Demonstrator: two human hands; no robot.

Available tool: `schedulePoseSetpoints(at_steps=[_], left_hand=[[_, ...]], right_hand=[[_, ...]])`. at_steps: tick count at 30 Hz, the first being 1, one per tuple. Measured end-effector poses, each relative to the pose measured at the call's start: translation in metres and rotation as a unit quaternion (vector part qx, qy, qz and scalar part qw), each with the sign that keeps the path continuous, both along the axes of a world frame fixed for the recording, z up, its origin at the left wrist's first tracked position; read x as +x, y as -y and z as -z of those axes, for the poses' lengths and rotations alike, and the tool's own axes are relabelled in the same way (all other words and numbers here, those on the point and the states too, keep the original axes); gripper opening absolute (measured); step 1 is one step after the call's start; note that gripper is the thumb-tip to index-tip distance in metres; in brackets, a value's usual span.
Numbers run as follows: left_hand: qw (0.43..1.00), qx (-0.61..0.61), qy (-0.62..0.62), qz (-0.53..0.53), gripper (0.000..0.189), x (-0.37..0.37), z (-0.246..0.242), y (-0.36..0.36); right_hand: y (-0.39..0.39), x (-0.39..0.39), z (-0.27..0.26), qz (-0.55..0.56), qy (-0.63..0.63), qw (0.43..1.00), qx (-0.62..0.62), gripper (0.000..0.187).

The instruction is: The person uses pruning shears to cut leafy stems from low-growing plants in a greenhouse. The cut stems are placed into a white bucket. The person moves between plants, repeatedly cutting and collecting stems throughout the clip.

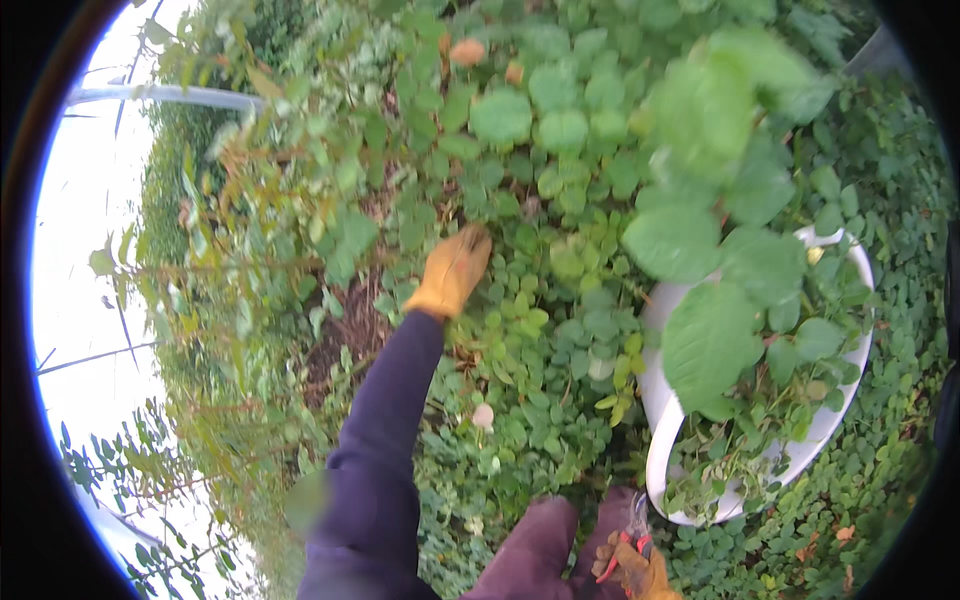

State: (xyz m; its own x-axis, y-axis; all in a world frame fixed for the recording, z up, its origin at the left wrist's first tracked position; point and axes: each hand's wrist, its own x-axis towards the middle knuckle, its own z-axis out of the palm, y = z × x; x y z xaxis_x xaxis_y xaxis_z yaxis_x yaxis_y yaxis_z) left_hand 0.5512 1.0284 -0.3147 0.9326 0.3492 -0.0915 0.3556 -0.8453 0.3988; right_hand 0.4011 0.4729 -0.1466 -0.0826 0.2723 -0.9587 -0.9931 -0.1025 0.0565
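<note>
My left hand point(452, 271), in a tan work glove, reaches down among the leafy rose-like plants point(517, 315). Leaves hide the fingertips, so whether they grip a stem cannot be seen. Low in the view, my right hand point(637, 574), gloved too, is closed around red-handled pruning shears point(636, 536). The metal blades point up, close to the rim of a white plastic tub point(660, 454). Cut leafy stems point(709, 472) lie inside the tub, and large leaves point(712, 337) in front cover part of it.
Bare soil with dry twigs point(352, 322) shows between the plants. Reddish upright stems point(247, 262) stand on the left, near a pale curved pipe point(172, 94). Dense low foliage point(885, 465) surrounds the tub's right side. My legs point(529, 547) are at the bottom.
</note>
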Motion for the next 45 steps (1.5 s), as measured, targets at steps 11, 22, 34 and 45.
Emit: schedulePoseSetpoints(at_steps=[11,22,34,45], left_hand=[[0.929,-0.363,-0.059,-0.053,0.032,-0.025,-0.284,0.184],[0.877,-0.469,-0.099,-0.022,0.047,-0.006,-0.232,0.329],[0.956,-0.195,-0.216,-0.036,0.069,0.009,-0.079,0.356],[0.971,0.050,-0.232,-0.002,0.042,0.020,-0.031,0.332]], right_hand=[[-0.014,-0.033,-0.024,0.109,0.017,0.993,0.032,0.016],[0.013,-0.103,-0.030,0.231,0.079,0.968,0.058,0.018],[0.121,-0.125,0.005,0.314,0.148,0.937,-0.043,0.025],[0.203,-0.044,0.145,0.482,0.279,0.821,-0.123,0.011]])
